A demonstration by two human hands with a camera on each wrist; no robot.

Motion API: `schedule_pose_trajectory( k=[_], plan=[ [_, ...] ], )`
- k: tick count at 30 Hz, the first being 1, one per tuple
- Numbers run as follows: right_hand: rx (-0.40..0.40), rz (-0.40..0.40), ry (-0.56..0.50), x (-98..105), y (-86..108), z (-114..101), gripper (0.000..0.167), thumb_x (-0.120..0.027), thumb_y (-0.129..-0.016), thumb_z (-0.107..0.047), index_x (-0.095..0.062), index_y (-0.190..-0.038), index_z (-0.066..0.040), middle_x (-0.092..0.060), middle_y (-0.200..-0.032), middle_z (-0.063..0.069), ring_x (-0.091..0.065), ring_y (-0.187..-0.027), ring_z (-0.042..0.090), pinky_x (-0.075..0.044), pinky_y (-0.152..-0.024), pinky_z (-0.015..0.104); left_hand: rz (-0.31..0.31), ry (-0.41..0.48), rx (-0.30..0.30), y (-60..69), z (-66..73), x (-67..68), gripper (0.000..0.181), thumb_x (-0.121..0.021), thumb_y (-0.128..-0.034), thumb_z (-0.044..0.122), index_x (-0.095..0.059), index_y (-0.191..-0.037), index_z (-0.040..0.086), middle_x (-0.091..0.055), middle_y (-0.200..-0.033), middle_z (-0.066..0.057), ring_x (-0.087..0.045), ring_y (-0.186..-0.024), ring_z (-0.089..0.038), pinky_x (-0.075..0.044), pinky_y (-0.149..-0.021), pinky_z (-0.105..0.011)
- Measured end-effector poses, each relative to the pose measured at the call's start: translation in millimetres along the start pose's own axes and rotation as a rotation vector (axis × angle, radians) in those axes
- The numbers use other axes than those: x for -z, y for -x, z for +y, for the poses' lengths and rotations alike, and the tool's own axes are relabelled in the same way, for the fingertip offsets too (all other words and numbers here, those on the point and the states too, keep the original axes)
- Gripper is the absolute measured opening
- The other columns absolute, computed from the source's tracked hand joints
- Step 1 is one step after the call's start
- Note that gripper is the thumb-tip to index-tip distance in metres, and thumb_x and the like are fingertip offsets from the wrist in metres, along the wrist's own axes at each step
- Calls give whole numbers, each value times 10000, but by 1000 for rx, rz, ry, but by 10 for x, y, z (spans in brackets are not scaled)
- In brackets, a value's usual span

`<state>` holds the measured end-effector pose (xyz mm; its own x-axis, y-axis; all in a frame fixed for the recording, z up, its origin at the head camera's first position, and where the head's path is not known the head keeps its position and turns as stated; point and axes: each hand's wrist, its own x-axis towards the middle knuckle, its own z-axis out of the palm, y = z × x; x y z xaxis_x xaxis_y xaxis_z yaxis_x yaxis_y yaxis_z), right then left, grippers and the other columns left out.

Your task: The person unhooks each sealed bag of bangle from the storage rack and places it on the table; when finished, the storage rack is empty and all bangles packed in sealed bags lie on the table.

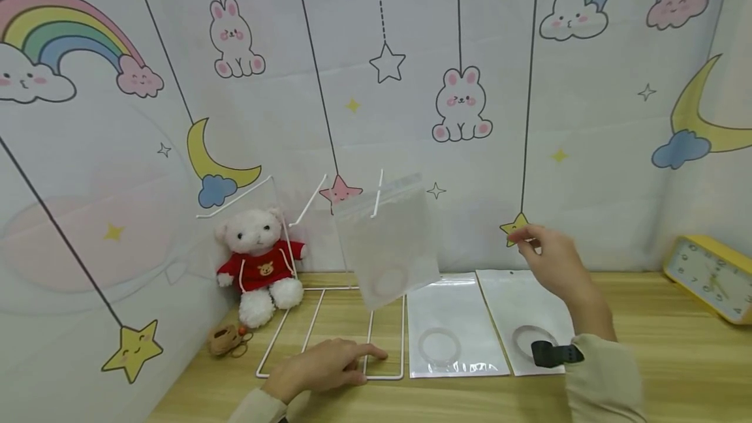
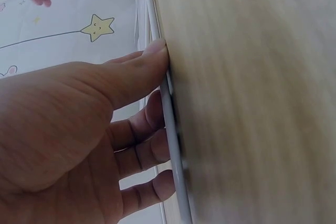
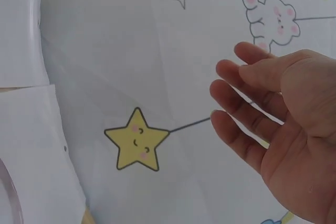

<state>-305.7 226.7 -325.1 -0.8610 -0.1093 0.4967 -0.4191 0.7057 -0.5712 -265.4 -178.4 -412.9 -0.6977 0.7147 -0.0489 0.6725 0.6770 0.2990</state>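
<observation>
A white wire rack (image 1: 403, 338) stands on the table with thin prongs sticking up and out. From its right prong hangs a clear zip bag (image 1: 390, 234) with a pale ring in it, tilted. My left hand (image 1: 326, 364) rests on the rack's base, fingers spread over the bars. In the left wrist view the thumb and fingertips touch the white rod (image 2: 176, 145). Up in the air before the wall is my right hand (image 1: 555, 263), holding nothing, its fingers loosely bent. Below it, two flat bags, one left (image 1: 452, 309) and one right (image 1: 505, 299), each show a ring.
A plush bear (image 1: 258, 266) in a red sweater sits behind the rack's left side, with a small brown trinket (image 1: 225, 339) before it. At the far right stands a yellow clock (image 1: 713, 276). A printed cloth wall (image 1: 388, 129) closes off the back.
</observation>
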Motion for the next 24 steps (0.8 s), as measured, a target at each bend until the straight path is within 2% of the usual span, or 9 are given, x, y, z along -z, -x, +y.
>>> schedule_pose_trajectory(
  k=[8, 14, 16, 20, 24],
  plan=[
    [108, -59, -68, -309, -61, -173, 208, -544, -970, 24, -700, -1073, -67, -690, -1115, 122, -638, -1015, 336, -488, -761, 419, -3, 5, 8, 17, 16, -14, 407, -706, -941, 192, -619, -1335, 246, -527, -844, 145, -472, -749, -7, -422, -727, -218],
    [142, -150, -93, -613, -104, -290, 241, -558, -963, 25, -684, -1141, -77, -671, -1186, 114, -645, -1036, 322, -517, -778, 423, 5, -8, -5, 15, 11, -4, 402, -696, -948, 197, -616, -1339, 244, -564, -918, 139, -486, -778, -11, -425, -736, -212],
    [139, -197, -100, -699, -105, -324, 292, -560, -965, 18, -660, -1223, -76, -621, -1296, 144, -626, -1097, 349, -528, -829, 464, 6, -6, -9, 18, 13, 2, 403, -697, -947, 193, -617, -1339, 236, -564, -912, 134, -486, -772, -14, -424, -730, -213],
    [171, -256, -102, -819, -98, -365, 411, -587, -970, -13, -589, -1371, -100, -424, -1501, 224, -591, -1174, 383, -491, -916, 550, 5, -4, -3, 16, 10, 8, 405, -696, -947, 194, -616, -1342, 242, -564, -913, 145, -483, -768, -9, -424, -728, -213],
    [215, -296, -147, -887, -100, -360, 469, -601, -975, -31, -541, -1431, -122, -302, -1558, 268, -654, -963, 251, -509, -821, 444, -1, -11, -1, 11, 1, -3, 416, -705, -941, 197, -614, -1344, 252, -516, -804, 167, -466, -720, 15, -418, -709, -201]
  ],
)
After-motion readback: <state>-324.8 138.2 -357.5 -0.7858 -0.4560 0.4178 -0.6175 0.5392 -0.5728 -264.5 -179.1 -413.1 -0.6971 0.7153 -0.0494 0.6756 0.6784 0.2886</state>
